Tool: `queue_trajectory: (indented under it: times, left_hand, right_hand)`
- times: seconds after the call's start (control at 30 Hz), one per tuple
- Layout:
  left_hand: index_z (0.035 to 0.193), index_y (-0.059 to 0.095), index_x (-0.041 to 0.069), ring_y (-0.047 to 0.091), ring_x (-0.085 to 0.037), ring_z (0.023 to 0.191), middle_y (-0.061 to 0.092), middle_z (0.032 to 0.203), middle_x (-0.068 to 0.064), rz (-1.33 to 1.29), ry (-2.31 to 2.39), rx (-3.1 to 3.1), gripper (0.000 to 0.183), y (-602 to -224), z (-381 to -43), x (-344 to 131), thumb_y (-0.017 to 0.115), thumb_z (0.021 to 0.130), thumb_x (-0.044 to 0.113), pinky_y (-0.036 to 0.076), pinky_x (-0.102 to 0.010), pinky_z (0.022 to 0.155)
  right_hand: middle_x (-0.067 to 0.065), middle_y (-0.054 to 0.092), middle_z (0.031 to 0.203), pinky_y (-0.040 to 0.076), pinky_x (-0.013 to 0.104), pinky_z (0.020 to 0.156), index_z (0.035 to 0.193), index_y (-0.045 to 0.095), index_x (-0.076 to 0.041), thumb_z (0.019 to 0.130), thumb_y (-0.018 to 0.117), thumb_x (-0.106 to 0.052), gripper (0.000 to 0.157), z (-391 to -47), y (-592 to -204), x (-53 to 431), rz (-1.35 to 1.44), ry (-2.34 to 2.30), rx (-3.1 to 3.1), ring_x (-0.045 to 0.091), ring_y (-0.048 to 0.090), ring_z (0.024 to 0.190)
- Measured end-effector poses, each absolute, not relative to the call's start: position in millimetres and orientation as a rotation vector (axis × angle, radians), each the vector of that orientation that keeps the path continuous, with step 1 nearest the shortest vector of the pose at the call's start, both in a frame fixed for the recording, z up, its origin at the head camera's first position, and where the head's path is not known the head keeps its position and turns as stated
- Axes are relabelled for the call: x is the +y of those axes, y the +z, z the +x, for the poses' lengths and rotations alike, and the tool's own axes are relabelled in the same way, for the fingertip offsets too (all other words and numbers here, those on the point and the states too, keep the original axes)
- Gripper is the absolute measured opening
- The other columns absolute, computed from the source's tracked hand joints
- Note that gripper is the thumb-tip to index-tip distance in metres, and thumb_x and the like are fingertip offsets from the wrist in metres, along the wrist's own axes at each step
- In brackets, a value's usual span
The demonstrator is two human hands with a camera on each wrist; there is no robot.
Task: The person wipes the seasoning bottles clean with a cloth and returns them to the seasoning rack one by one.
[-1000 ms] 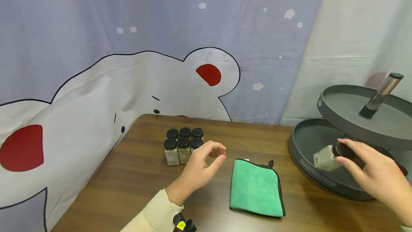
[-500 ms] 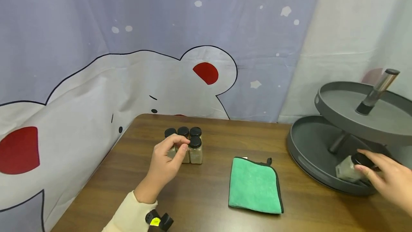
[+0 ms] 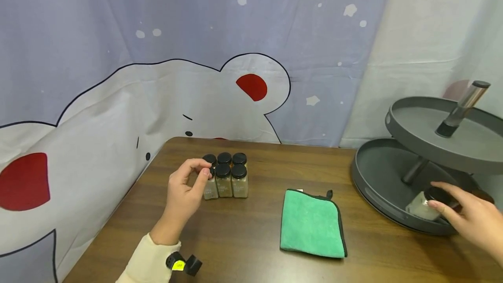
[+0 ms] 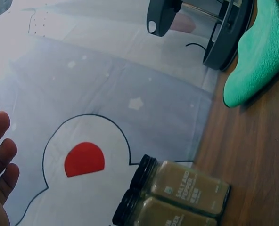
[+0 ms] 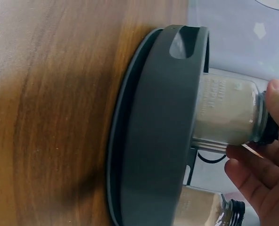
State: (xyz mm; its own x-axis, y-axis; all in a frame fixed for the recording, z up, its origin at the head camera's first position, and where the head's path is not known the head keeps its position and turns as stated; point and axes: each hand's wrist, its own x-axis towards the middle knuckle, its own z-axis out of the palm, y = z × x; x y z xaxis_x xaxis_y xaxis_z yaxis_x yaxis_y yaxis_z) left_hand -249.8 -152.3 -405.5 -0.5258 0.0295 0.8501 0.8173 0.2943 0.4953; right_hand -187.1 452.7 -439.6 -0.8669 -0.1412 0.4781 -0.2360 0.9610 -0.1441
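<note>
In the head view my right hand (image 3: pixel 467 215) pinches the black lid of a spice jar (image 3: pixel 423 206) at the front of the lower grey tray (image 3: pixel 377 195). The right wrist view shows that jar (image 5: pixel 226 108) upright behind the tray wall, thumb and fingers about its lid. My left hand (image 3: pixel 182 191), its fingers bent and thumb apart, is at the front left jar (image 3: pixel 210 188) of a tight cluster of black-lidded spice jars (image 3: pixel 232 176). It partly covers that jar's lid. In the left wrist view, nothing shows between the fingers (image 4: pixel 5 157).
A folded green cloth (image 3: pixel 312 224) lies mid-table. The upper grey tray (image 3: pixel 424 121), on a metal post (image 3: pixel 465 108), overhangs the lower one. Another jar (image 5: pixel 201 207) stands in the lower tray beside the held one. A printed curtain (image 3: pixel 196 34) hangs behind the wooden table (image 3: pixel 251 239).
My right hand has moved the jar right and down, from a tilted position over the lower tray to its front. My left hand has moved left, from right of the cluster to the front left jar.
</note>
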Motion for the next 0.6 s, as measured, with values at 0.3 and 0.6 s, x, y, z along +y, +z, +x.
queue_trajectory:
  times: [0.3,0.6]
  left_hand:
    - [0.097,0.067,-0.001,0.060,-0.013,0.070,0.065,0.074,-0.010,-0.674,-1.286,-1.851,0.019,-413.2,-258.9,-156.9,0.061,0.088,-0.016,0.046,-0.022,0.067]
    - [0.098,0.068,0.001,0.059,-0.007,0.073,0.065,0.075,-0.009,-0.605,-1.289,-1.882,0.018,-416.5,-260.1,-164.6,0.062,0.090,-0.014,0.045,-0.019,0.069]
  right_hand:
    - [0.025,0.071,0.093,0.048,0.029,0.045,0.115,0.062,-0.002,0.085,0.082,-0.025,0.043,-184.6,-443.4,456.2,0.311,0.257,-2.630,0.014,0.062,0.053]
    - [0.017,0.072,0.099,0.049,0.016,0.055,0.104,0.060,-0.005,0.078,0.087,-0.018,0.039,-186.5,-440.8,476.3,0.388,0.309,-2.587,0.004,0.063,0.063]
